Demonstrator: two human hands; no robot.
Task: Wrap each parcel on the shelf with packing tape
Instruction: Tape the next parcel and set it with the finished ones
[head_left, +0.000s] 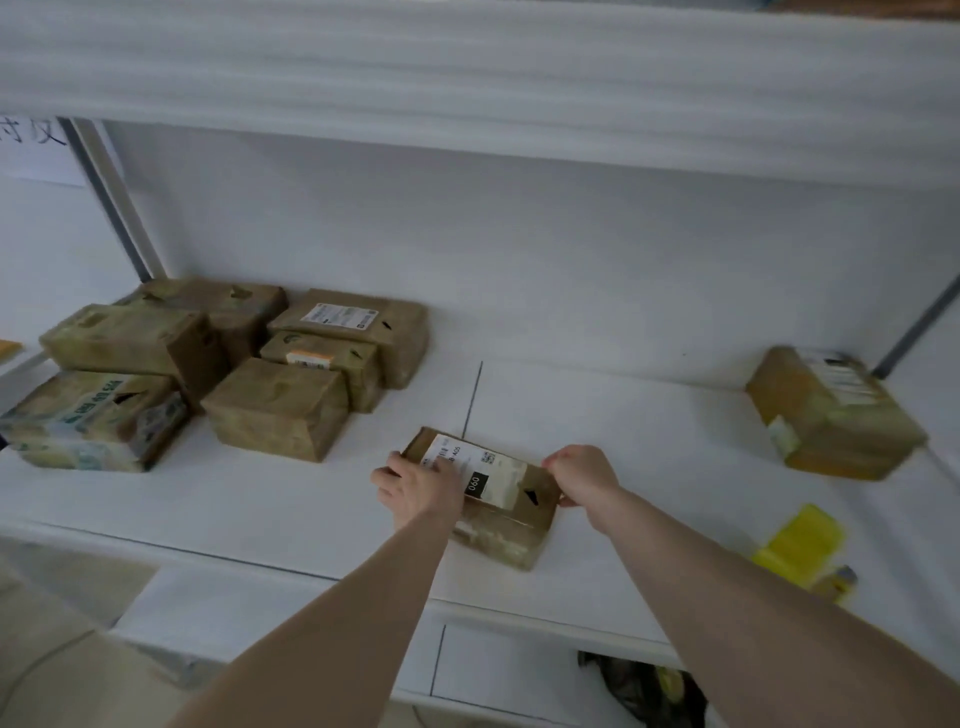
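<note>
A small brown parcel (506, 512) with a white shipping label lies on the white shelf (260, 499) near its front edge. My left hand (421, 486) rests on the parcel's left end, fingers laid over the top and the label. My right hand (579, 473) grips the parcel's right end, fingers curled round the edge. A yellow tape dispenser (802, 548) lies on the shelf to the right, apart from both hands.
Several taped brown parcels (280, 408) are stacked at the back left of the shelf. One more parcel (831, 413) sits alone at the far right. An upper shelf (467, 78) hangs overhead. A dark bag (644, 686) shows below the shelf.
</note>
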